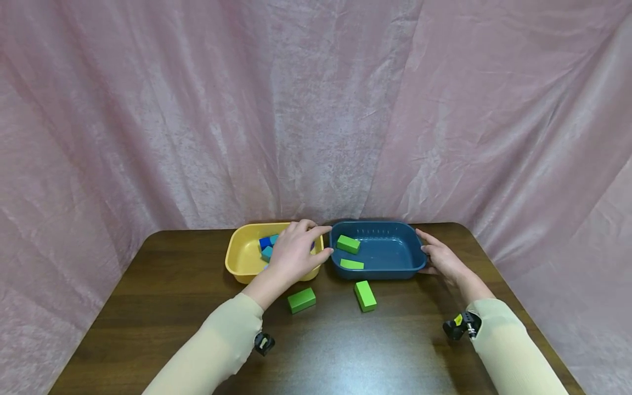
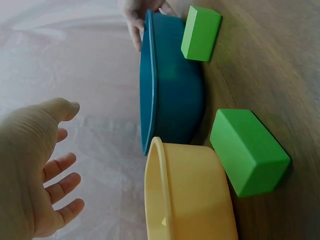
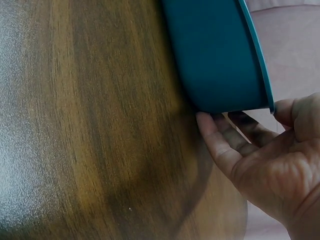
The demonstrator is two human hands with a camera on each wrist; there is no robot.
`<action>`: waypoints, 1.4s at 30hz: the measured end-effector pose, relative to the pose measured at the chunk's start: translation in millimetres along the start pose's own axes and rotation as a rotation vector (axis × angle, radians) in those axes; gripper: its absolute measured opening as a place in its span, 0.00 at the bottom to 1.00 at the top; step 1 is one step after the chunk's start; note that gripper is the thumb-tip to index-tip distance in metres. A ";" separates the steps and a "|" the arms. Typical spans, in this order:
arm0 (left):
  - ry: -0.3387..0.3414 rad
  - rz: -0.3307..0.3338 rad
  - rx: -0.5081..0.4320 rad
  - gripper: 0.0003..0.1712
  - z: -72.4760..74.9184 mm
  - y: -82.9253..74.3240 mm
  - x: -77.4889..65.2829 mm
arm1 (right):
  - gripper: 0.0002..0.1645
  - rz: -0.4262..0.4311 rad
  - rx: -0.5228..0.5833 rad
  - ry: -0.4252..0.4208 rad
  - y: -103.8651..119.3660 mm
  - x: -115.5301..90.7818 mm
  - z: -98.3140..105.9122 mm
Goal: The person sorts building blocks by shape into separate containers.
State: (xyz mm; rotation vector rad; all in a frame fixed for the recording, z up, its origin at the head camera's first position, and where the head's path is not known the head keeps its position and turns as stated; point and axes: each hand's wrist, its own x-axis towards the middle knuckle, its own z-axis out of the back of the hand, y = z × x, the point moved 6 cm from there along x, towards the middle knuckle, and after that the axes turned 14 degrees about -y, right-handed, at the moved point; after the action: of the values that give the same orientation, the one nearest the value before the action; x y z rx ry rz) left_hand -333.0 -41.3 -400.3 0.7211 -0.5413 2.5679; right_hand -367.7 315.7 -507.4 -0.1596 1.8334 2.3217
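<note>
My left hand [image 1: 295, 248] hovers over the right part of a yellow basin [image 1: 242, 269], holding nothing. In the left wrist view its fingers and thumb are spread, level with the rims and apart from them. Several blue blocks [image 1: 267, 253] lie in that basin, partly hidden by the hand. Beside it stands a dark blue basin [image 1: 385, 272] with two green blocks [image 1: 348, 244] inside at its left end. My right hand [image 1: 443, 260] touches this basin's right end. In the right wrist view the fingertips meet the outer wall low down, and the thumb is at the rim.
Two more green blocks lie on the brown wooden table [image 1: 163, 312]: one green block [image 1: 302, 300] before the yellow basin, another green block [image 1: 365, 296] before the blue one. A pink curtain [image 1: 316, 109] hangs right behind the table's back edge.
</note>
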 end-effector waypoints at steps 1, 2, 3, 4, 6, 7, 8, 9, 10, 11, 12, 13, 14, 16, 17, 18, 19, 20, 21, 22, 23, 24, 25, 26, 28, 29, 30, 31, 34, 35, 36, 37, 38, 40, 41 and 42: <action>-0.009 -0.003 -0.011 0.30 3.4 1.1 -2.2 | 0.37 0.002 -0.001 0.003 -0.1 -0.2 0.0; -0.016 -0.007 -0.020 0.29 6.4 2.4 -4.6 | 0.37 0.003 0.001 0.002 -0.3 -0.1 0.2; -0.022 -0.009 -0.029 0.29 9.4 3.9 -7.2 | 0.37 0.003 0.003 0.003 -0.8 0.1 0.5; -0.031 -0.010 -0.038 0.29 12.6 5.5 -9.8 | 0.37 0.003 0.005 0.006 -1.0 0.3 0.6; -0.045 -0.011 -0.054 0.29 18.6 8.4 -15.2 | 0.37 0.005 0.008 0.009 -1.3 0.9 0.8; -0.053 -0.013 -0.057 0.28 21.4 9.7 -17.8 | 0.37 0.005 0.010 0.010 -1.8 1.4 1.0; -0.061 -0.016 -0.057 0.28 24.2 11.1 -20.5 | 0.37 0.005 0.011 0.009 -2.6 2.0 1.3; -0.073 -0.021 -0.060 0.28 27.2 12.1 -23.0 | 0.37 0.005 0.010 0.010 -3.2 2.4 1.5; -0.083 -0.027 -0.062 0.28 30.0 13.0 -25.4 | 0.37 0.005 0.011 0.009 -3.7 2.7 1.5; -0.095 -0.033 -0.064 0.27 32.7 13.6 -27.8 | 0.37 0.005 0.013 0.009 -4.4 3.0 1.8; -0.105 -0.039 -0.066 0.27 35.4 14.2 -30.3 | 0.37 0.003 0.016 0.007 -4.8 3.2 1.9; -0.116 -0.043 -0.068 0.26 37.8 14.9 -32.8 | 0.37 0.003 0.016 0.008 -5.1 3.3 1.9; -0.125 -0.046 -0.072 0.26 40.3 15.4 -35.4 | 0.37 0.003 0.016 0.008 -5.1 3.2 2.0; -0.137 -0.054 -0.079 0.26 44.7 16.7 -41.0 | 0.37 0.000 0.018 0.008 -4.5 3.3 1.6; -0.140 -0.057 -0.081 0.25 46.4 17.4 -44.1 | 0.37 0.002 0.017 0.009 -4.4 3.1 1.6; -0.139 -0.058 -0.078 0.25 47.8 18.2 -47.5 | 0.37 0.003 0.015 0.010 -3.9 3.0 1.4; -0.137 -0.062 -0.076 0.25 48.9 19.0 -51.1 | 0.37 0.004 0.014 0.010 -3.8 2.6 1.5; -0.132 -0.063 -0.074 0.24 49.5 20.1 -54.9 | 0.37 0.005 0.013 0.009 -3.5 2.5 1.4; -0.125 -0.064 -0.068 0.24 49.7 21.5 -58.9 | 0.37 0.005 0.012 0.008 -3.2 2.3 1.3; -0.115 -0.061 -0.061 0.23 49.5 22.9 -63.1 | 0.37 0.005 0.011 0.006 -2.9 2.2 1.2; -0.102 -0.055 -0.055 0.23 48.7 24.4 -67.3 | 0.37 0.005 0.010 0.005 -2.7 2.1 1.2; -0.090 -0.048 -0.043 0.23 47.7 26.1 -71.7 | 0.37 0.003 0.008 0.002 -2.4 2.1 1.1; -0.077 -0.039 -0.036 0.23 46.1 27.9 -75.9 | 0.37 0.003 0.005 0.001 -2.3 2.0 1.2; -0.062 -0.029 -0.030 0.23 43.9 29.7 -80.1 | 0.37 0.002 0.003 -0.002 -1.9 2.1 1.2; -0.029 -0.010 -0.012 0.24 38.1 33.3 -88.4 | 0.37 0.001 -0.004 -0.006 -2.1 1.9 2.1; -0.012 0.000 -0.005 0.24 34.5 35.0 -92.4 | 0.37 0.000 -0.008 -0.008 -1.9 1.8 2.4; 0.004 0.009 0.003 0.25 30.4 36.8 -96.1 | 0.37 -0.001 -0.008 -0.010 -1.8 1.9 2.7; 0.023 0.018 0.007 0.25 25.9 39.0 -99.8 | 0.37 -0.003 -0.008 -0.012 -1.8 1.9 2.6; 0.072 0.039 0.026 0.26 11.7 44.7 -109.5 | 0.37 -0.008 -0.009 -0.018 -1.8 2.0 2.2; 0.084 0.043 0.032 0.26 7.4 46.2 -112.0 | 0.37 -0.010 -0.009 -0.020 -1.7 2.1 2.0; 0.096 0.046 0.036 0.26 3.1 47.5 -114.2 | 0.37 -0.012 -0.010 -0.020 -1.9 2.0 1.9; 0.106 0.048 0.040 0.26 -0.5 48.5 -116.1 | 0.37 -0.013 -0.013 -0.020 -2.0 1.9 1.9; 0.113 0.050 0.045 0.26 -3.9 49.5 -117.6 | 0.37 -0.014 -0.016 -0.021 -2.1 2.0 1.9; 0.123 0.055 0.054 0.26 -9.2 51.0 -119.5 | 0.37 -0.013 -0.019 -0.023 -1.9 2.1 2.0; 0.127 0.058 0.059 0.26 -11.5 51.6 -120.2 | 0.37 -0.011 -0.020 -0.024 -1.8 2.3 2.1; 0.131 0.060 0.063 0.25 -13.4 52.3 -120.7 | 0.37 -0.010 -0.019 -0.023 -1.5 2.6 2.0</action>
State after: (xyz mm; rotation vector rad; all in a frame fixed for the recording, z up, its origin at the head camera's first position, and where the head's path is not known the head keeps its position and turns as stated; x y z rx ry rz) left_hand -269.7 -113.1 -491.5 0.5607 -0.4480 2.6758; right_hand -369.9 318.2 -508.8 -0.1431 1.7966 2.3247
